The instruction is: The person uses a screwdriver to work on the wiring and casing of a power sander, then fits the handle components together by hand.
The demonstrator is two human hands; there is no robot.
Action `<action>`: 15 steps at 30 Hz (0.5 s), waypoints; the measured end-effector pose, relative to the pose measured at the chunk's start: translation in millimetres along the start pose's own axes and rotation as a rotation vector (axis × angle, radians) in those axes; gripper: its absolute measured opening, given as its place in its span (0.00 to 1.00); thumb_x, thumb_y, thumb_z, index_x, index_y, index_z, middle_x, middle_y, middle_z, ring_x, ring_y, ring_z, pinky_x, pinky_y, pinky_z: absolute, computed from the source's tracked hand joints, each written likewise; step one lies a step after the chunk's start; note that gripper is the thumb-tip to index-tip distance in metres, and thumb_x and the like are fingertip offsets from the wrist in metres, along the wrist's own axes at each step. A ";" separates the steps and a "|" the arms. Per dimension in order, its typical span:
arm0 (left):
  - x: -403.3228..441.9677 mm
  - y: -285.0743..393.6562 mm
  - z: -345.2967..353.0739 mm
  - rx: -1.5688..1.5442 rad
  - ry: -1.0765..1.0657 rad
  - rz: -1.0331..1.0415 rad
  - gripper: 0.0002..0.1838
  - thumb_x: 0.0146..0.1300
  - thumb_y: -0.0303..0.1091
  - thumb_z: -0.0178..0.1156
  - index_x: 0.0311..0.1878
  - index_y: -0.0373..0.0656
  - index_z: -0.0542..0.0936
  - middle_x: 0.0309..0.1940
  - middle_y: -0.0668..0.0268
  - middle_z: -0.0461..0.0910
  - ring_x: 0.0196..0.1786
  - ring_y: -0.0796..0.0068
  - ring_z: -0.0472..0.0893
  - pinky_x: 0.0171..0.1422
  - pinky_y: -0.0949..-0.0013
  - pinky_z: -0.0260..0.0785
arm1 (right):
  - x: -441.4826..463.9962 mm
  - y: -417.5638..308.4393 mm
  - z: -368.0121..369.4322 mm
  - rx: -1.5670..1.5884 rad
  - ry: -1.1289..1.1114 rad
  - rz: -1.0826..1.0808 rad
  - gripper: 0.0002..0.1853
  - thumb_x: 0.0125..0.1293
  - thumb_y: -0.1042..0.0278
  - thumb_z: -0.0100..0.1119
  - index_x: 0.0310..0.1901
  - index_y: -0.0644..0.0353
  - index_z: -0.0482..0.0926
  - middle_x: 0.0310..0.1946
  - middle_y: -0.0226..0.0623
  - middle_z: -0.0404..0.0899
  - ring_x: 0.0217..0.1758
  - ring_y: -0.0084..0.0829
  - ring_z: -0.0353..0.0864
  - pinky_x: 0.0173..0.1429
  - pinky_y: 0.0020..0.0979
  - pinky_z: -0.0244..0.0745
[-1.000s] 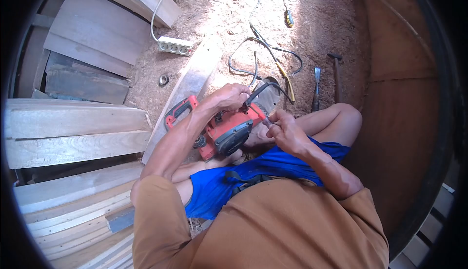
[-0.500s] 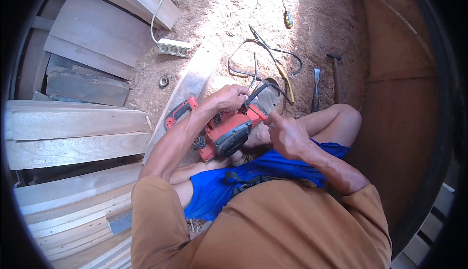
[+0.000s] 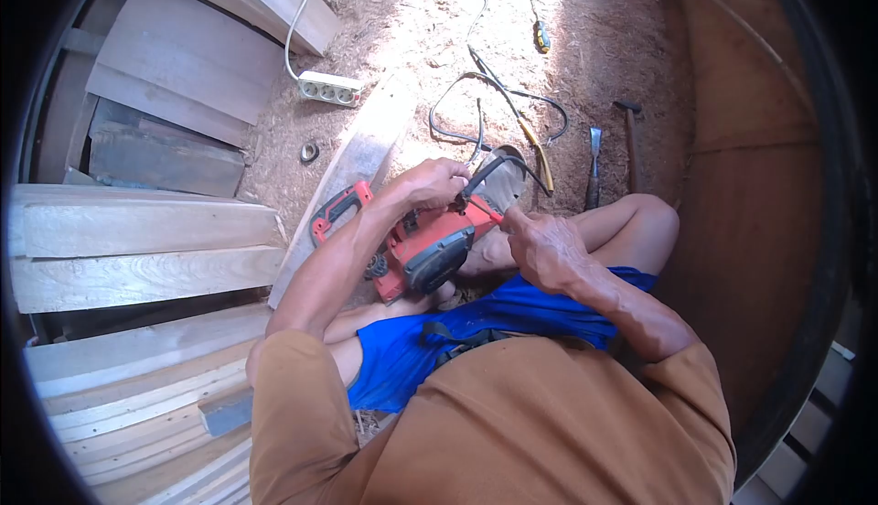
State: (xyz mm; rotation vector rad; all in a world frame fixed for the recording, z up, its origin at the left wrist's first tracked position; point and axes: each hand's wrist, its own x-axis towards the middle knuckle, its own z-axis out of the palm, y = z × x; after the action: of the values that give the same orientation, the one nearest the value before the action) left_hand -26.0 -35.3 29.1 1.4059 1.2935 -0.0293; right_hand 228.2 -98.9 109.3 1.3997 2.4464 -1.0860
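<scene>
A red and black electric planer (image 3: pixel 434 241) lies tilted across my lap and lower legs. My left hand (image 3: pixel 433 183) is closed at its far end, beside the black cord sleeve (image 3: pixel 483 174); the fingertips are partly hidden. My right hand (image 3: pixel 545 251) is closed round a tool with a thin red shaft, which looks like a screwdriver (image 3: pixel 487 211). Its shaft points at the planer near my left fingers, and its handle is hidden in the fist. Just beyond the planer is a grey, metal-looking piece (image 3: pixel 505 181) with a rounded edge.
A plank (image 3: pixel 352 153) lies on the shavings-covered ground. A chisel (image 3: pixel 594 166), hammer (image 3: pixel 631 144) and yellow-black screwdriver (image 3: pixel 541 37) lie ahead. Near them are a looped cable (image 3: pixel 437 125), power strip (image 3: pixel 329 89) and tape roll (image 3: pixel 309 152). Stacked boards (image 3: pixel 151 231) stand left; a brown panel (image 3: pixel 754 231) rises right.
My right hand has turned slightly, its back showing more, and moved a little. The left hand and the planer are nearly where they were.
</scene>
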 end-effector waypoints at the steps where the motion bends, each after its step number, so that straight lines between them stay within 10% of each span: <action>1: -0.9 -0.1 -1.1 -0.015 0.001 -0.006 0.17 0.79 0.35 0.54 0.60 0.42 0.87 0.38 0.60 0.92 0.36 0.73 0.89 0.48 0.61 0.83 | 0.7 -1.0 0.1 0.020 0.007 0.025 0.16 0.72 0.68 0.60 0.58 0.65 0.79 0.39 0.65 0.87 0.46 0.69 0.87 0.55 0.62 0.79; 15: 7.4 -12.3 4.8 0.023 0.055 0.028 0.16 0.81 0.35 0.54 0.60 0.41 0.87 0.39 0.59 0.93 0.38 0.70 0.90 0.49 0.61 0.83 | 17.8 26.0 -0.9 1.009 -0.131 0.428 0.13 0.76 0.62 0.71 0.54 0.59 0.82 0.39 0.38 0.88 0.33 0.17 0.81 0.39 0.21 0.76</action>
State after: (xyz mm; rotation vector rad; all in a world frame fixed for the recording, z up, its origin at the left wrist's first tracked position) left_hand -28.5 -37.3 14.3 1.4535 1.3222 0.0140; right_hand 238.9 -77.7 88.7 1.8301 1.3556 -2.2982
